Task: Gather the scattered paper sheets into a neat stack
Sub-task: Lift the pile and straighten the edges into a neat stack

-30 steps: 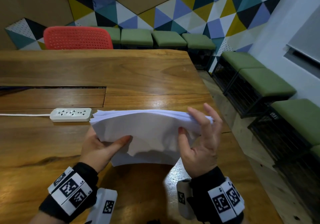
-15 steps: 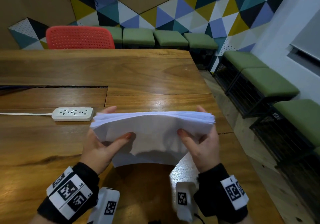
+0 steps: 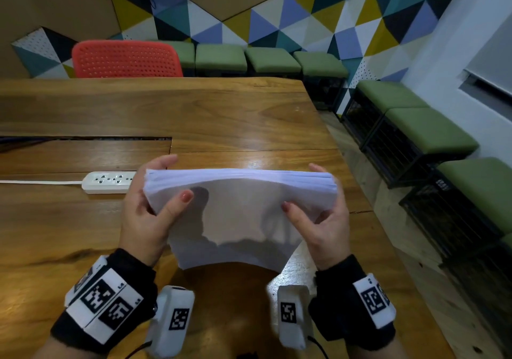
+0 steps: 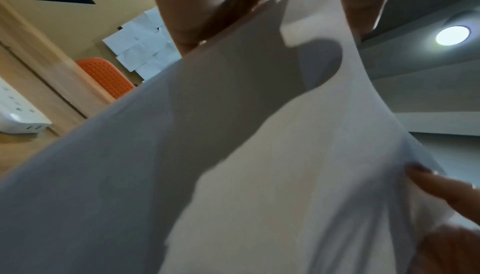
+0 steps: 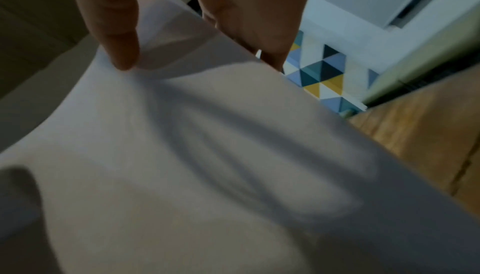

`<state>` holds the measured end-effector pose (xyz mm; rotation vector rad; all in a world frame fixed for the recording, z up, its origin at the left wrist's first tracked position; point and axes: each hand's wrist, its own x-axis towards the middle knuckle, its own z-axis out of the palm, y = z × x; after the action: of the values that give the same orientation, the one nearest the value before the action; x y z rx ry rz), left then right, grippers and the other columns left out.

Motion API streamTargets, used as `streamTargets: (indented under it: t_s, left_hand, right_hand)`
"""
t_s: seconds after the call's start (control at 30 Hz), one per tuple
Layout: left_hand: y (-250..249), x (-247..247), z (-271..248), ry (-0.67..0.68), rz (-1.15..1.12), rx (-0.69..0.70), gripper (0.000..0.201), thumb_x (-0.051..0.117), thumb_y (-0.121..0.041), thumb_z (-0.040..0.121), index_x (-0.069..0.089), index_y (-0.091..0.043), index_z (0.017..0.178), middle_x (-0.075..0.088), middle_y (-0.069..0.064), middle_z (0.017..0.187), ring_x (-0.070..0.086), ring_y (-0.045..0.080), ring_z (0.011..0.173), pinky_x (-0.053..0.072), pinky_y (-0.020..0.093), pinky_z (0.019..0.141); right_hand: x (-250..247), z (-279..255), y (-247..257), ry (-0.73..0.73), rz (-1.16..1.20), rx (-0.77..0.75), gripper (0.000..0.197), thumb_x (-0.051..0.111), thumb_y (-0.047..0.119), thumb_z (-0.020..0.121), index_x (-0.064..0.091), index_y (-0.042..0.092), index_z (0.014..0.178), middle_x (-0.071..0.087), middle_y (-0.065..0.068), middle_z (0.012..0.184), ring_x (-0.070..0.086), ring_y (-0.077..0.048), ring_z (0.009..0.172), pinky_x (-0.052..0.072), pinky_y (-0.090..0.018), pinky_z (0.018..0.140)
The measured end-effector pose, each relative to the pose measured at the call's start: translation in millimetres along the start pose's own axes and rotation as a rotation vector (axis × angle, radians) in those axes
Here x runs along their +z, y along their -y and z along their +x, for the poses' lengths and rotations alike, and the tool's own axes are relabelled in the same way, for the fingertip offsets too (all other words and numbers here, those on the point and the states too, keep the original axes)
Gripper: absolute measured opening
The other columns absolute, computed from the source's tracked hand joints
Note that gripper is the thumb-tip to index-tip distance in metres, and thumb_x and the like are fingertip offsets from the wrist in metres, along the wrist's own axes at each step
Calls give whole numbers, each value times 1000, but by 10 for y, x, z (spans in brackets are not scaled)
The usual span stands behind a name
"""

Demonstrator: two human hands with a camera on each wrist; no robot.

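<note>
Stack: I see a thick stack of paper sheets (image 3: 241, 214) held on edge above the wooden table (image 3: 221, 120), its upper edge facing the head camera and squared into one even band, the lower part bowing toward me.
Left hand: my left hand (image 3: 146, 214) clamps the stack's left end, thumb (image 3: 177, 206) pressed on the near face, fingers wrapped behind; one fingertip shows above the top edge.
Right hand: my right hand (image 3: 329, 217) clamps the right end the same way, thumb (image 3: 293, 214) on the near face, fingers curled round the back.
Left wrist view: paper (image 4: 259, 165) fills the frame, thumb and fingers pinching its far edge; the other hand's thumb tip enters at lower right.
Right wrist view: paper (image 5: 207, 155) again fills most of the frame, blurred, with the thumb on one face and fingers behind the other.
Contact with table: the stack's bottom edge lies close over the wood; I cannot tell whether it touches.
Table: a white power strip (image 3: 108, 182) lies just left of the left hand, its cable running off the left edge.
Room: a red perforated chair (image 3: 127, 59) stands at the far side, green cushioned stools (image 3: 271, 60) line the patterned wall.
</note>
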<state>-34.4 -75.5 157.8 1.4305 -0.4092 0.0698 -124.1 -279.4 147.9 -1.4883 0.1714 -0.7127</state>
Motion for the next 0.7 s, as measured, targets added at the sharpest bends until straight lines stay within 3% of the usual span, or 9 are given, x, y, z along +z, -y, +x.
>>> streamTargets:
  t_s: [0.1,0.17,0.23,0.27,0.33,0.4,0.43,0.6,0.7]
  left_hand:
    - [-60,8,26,-64,-96,-47,86,61,-88,39,56,-31,103,62,-7,89,62,7,77,52,23,60]
    - [-114,15,52,-161,-126,-67,82,55,-92,38,59,-36,98,61,-3,88,61,9,76,49,23,62]
    - [-173,40,80,-215,-110,-98,67,51,-91,47,63,-41,90,58,9,98,56,20,87,43,33,71]
    - [-187,53,98,-239,-120,-131,55,51,-85,57,65,-40,86,58,10,100,54,22,91,40,36,74]
    - [-166,76,142,-282,-106,-174,31,51,-59,78,67,-33,79,64,-2,93,58,8,85,42,30,73]
    - [-161,106,151,-284,-63,-174,15,53,-30,90,62,-27,78,66,-17,69,57,-8,63,45,14,61]
    - [-162,114,149,-282,-58,-172,16,52,-21,92,60,-24,78,65,-19,61,57,-9,57,44,10,54]
    - [-173,104,154,-312,-99,-214,15,50,-21,92,59,-25,81,63,-17,66,54,-14,53,41,4,48]
    - [-208,118,148,-298,-109,-240,16,47,-18,92,59,-24,83,55,-11,79,55,-8,64,43,10,55]
  right_hand:
    - [40,-7,52,-8,65,-2,57,69,33,58,53,20,111,66,6,85,65,-3,78,50,-13,67]
    - [52,29,93,-92,75,-13,62,66,52,60,55,21,112,54,11,74,55,-6,68,43,-14,66]
    - [76,74,128,-139,37,-5,65,57,67,63,60,20,108,58,13,82,55,-9,80,41,-19,73]
    - [90,96,138,-160,11,8,58,53,63,68,62,18,103,62,18,86,57,-3,87,42,-16,77]
    - [127,135,143,-182,-6,48,35,50,40,77,64,12,91,65,25,78,57,11,81,42,-4,71]
    - [163,146,155,-196,-3,83,24,48,26,77,65,11,83,64,23,69,57,10,72,42,-4,65]
    - [173,146,152,-214,-6,81,22,48,24,76,65,12,82,64,22,69,56,9,71,42,-5,64]
    - [180,119,155,-278,2,89,23,48,23,72,65,16,85,59,17,75,54,4,74,42,-12,67]
    - [192,106,158,-273,-14,93,23,47,24,73,64,18,87,58,15,78,54,-5,80,42,-21,72]
